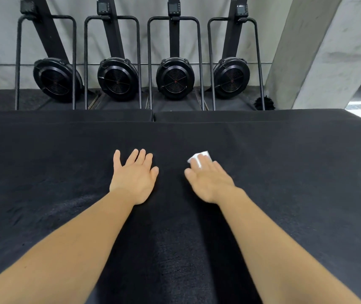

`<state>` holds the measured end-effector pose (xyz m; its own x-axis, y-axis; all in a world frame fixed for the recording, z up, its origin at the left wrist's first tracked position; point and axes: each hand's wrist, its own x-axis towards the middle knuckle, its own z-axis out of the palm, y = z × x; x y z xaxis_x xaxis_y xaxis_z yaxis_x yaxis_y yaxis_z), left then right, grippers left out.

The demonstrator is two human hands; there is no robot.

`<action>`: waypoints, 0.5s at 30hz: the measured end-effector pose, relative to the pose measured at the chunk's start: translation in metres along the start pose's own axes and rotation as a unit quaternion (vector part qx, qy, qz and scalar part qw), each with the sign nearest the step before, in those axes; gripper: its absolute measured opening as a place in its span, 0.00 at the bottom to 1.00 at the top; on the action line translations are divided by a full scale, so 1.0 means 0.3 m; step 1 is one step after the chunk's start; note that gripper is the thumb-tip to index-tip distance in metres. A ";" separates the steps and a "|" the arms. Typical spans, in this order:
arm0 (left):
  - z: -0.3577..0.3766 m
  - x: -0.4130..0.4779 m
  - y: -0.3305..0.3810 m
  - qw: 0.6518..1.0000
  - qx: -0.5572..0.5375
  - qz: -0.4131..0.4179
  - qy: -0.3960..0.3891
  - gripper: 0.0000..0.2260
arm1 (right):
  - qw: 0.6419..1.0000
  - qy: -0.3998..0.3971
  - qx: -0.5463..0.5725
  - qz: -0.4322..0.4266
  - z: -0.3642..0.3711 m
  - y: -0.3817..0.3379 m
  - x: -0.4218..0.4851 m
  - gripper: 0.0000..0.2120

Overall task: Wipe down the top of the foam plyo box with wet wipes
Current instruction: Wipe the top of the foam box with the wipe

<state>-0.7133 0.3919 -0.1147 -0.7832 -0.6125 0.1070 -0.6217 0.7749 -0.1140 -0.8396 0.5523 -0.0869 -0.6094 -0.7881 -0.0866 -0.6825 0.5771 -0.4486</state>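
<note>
The black top of the foam plyo box (284, 183) fills the lower half of the view. My left hand (134, 178) rests flat on it, palm down, fingers straight and spread. My right hand (208, 181) lies to its right with straight fingers pressing a folded white wet wipe (201, 156) onto the surface. Only the wipe's far end shows beyond the fingertips. The right hand is slightly blurred.
Beyond the box's far edge lie two more black pads (65, 116) side by side. Behind them several black fan-wheel machines (174, 77) with tall metal frames stand against a grey wall. A slanted concrete column (319, 51) rises at the right.
</note>
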 end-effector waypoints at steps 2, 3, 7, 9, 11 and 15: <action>0.005 0.003 -0.002 1.000 0.002 -0.001 0.000 0.25 | 0.999 0.006 -0.001 0.039 -0.048 0.075 0.032 0.22; 0.007 0.005 -0.003 1.000 0.002 -0.001 0.001 0.26 | 0.998 0.006 -0.005 0.059 -0.071 0.110 0.045 0.23; 0.014 0.006 -0.003 1.000 0.003 0.001 0.006 0.26 | 0.994 -0.007 -0.022 0.105 -0.116 0.180 0.069 0.25; 0.014 0.005 -0.004 1.000 0.002 0.001 0.009 0.26 | 0.993 -0.007 -0.023 0.114 -0.104 0.156 0.058 0.26; 0.008 0.004 -0.002 1.000 0.006 0.002 0.013 0.26 | 0.994 -0.002 -0.039 0.106 -0.075 0.107 0.030 0.27; -0.018 -0.010 0.005 0.999 0.040 0.000 0.029 0.27 | 0.998 0.015 -0.048 0.038 0.010 -0.033 -0.073 0.26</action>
<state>-0.7117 0.3956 -0.1099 -0.7832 -0.6001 0.1631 -0.6218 0.7593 -0.1921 -0.8184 0.5632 -0.0832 -0.6720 -0.7349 -0.0909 -0.6678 0.6545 -0.3545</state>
